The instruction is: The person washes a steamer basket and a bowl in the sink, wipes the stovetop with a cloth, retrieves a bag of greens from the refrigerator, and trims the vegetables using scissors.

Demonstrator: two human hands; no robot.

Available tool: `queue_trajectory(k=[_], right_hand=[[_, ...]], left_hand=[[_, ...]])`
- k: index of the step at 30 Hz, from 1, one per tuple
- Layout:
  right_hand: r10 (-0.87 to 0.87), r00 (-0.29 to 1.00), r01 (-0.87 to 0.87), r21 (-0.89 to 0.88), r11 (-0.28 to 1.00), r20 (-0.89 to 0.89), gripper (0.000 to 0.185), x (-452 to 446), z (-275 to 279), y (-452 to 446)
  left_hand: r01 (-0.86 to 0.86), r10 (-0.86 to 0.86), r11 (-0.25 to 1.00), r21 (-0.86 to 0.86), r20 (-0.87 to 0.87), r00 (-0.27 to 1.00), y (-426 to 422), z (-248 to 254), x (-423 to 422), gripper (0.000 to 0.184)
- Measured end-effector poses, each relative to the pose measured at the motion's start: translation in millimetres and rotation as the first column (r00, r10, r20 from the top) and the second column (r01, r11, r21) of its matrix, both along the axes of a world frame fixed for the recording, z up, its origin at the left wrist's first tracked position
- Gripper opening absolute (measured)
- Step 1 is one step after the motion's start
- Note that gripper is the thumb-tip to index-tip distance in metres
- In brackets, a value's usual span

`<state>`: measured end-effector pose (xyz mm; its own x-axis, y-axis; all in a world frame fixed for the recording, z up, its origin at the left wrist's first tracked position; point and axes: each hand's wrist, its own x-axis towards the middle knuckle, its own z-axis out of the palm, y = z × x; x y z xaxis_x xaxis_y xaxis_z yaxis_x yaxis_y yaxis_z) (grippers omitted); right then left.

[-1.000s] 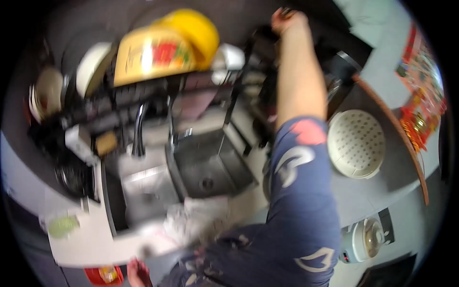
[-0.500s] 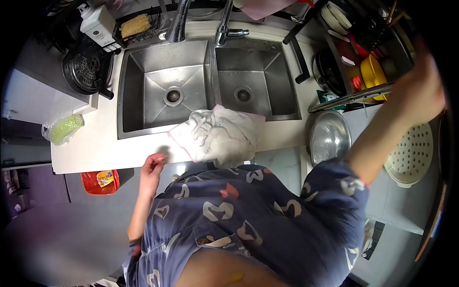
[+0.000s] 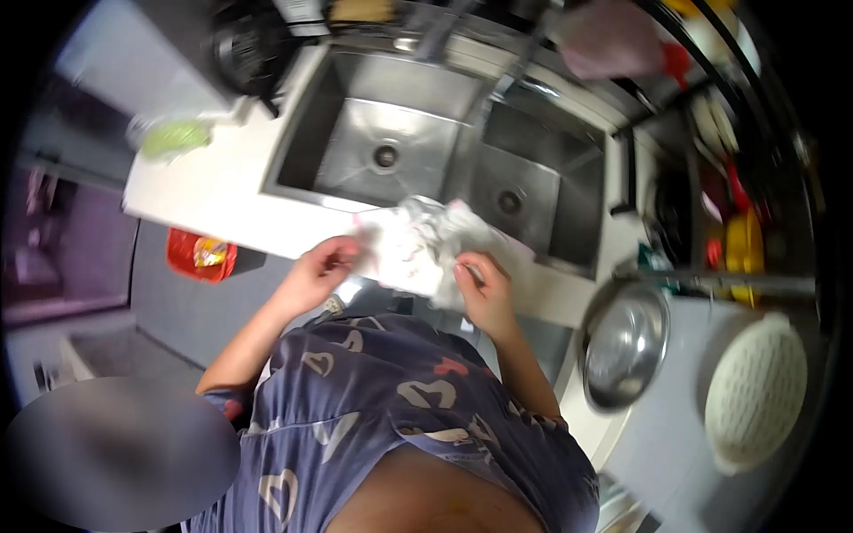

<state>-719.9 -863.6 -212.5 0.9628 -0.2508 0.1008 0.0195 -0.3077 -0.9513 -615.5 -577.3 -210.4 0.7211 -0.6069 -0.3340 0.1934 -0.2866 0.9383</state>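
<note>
Fingers (image 3: 336, 247) at cloth (image 3: 418, 244), lengthwise along sink (image 3: 400, 120)

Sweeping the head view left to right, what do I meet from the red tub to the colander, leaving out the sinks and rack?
Red tub → left hand → cloth → steel bowl → colander. The right hand overlaps the cloth's span, so it is left out.

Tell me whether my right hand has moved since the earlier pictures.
Yes: relative to the sink, your right hand has come left, from beyond the metal bowl to the white cloth.
</note>
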Motion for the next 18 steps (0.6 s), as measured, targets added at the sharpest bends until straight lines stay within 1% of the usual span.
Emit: queue_trajectory(k=[1,2,3,4,5,6,7,8,9,10,11,12,13,14,15,16,17,18], right_hand=[[0.133,0.991,-0.135,0.062,0.989,0.027,0.007,8,13,10],[0.320,0.944,-0.297,0.219,0.930,-0.079,0.008,15,19,16],[0.427,0.902,-0.406,0.212,0.889,-0.065,0.008,23,29,30],[0.547,0.836,-0.529,0.201,0.825,-0.046,0.008,32,41,48],[0.642,0.767,-0.631,0.174,0.756,-0.006,0.009,37,49,65],[0.733,0.679,-0.729,0.145,0.669,0.036,0.009,43,55,79],[0.804,0.587,-0.809,0.073,0.583,0.096,0.009,49,60,95],[0.846,0.511,-0.856,0.002,0.516,0.151,0.010,54,65,107],[0.894,0.428,-0.900,-0.029,0.435,0.133,0.008,66,77,135],[0.918,0.381,-0.918,-0.068,0.390,0.114,0.008,62,85,150],[0.926,0.370,-0.924,-0.075,0.376,0.078,0.009,62,87,170],[0.940,0.339,-0.940,-0.012,0.340,0.032,0.011,60,84,195],[0.963,0.268,-0.964,0.007,0.267,0.026,0.011,55,85,224],[0.979,0.204,-0.979,0.028,0.203,0.016,0.011,47,87,251],[0.996,0.094,-0.994,-0.057,0.094,0.004,0.010,37,87,282],[1.000,-0.014,-0.994,-0.108,-0.011,0.024,0.010,21,87,303],[0.996,-0.092,-0.983,-0.158,-0.090,0.008,0.009,7,90,330],[0.986,-0.168,-0.964,-0.208,-0.167,-0.014,0.010,-12,94,362]], left_hand=[[-0.041,0.042,0.999,-0.034,0.039,0.998,-4,17,-8,0.061],[-0.036,0.039,0.999,-0.034,0.090,0.995,-4,27,-14,0.075],[-0.002,0.015,0.998,-0.059,0.232,0.972,-1,24,-20,0.080],[0.025,-0.010,0.999,-0.040,0.332,0.943,7,21,-31,0.081],[0.059,0.008,0.990,-0.128,0.466,0.885,12,22,-38,0.071],[0.088,0.019,0.980,-0.179,0.523,0.852,21,12,-46,0.055],[0.024,0.045,0.991,-0.132,0.494,0.868,34,26,-65,0.045],[-0.032,0.098,0.989,-0.146,0.470,0.877,45,26,-77,0.041],[-0.161,0.179,0.983,-0.083,0.317,0.931,72,40,-89,0.041],[-0.239,0.241,0.971,-0.031,0.155,0.958,88,50,-112,0.042],[-0.337,0.337,0.941,-0.032,0.166,0.927,106,48,-133,0.042],[-0.429,0.436,0.900,-0.082,0.187,0.880,125,46,-156,0.041],[-0.501,0.518,0.855,-0.134,0.205,0.830,140,43,-176,0.040],[-0.552,0.571,0.821,-0.143,0.209,0.794,152,38,-195,0.040],[-0.602,0.602,0.788,-0.128,0.364,0.710,164,30,-216,0.040],[-0.651,0.599,0.751,-0.108,0.525,0.604,169,27,-241,0.040],[-0.694,0.628,0.717,-0.063,0.491,0.604,183,22,-259,0.036],[-0.725,0.659,0.683,-0.082,0.496,0.565,204,10,-284,0.036]])
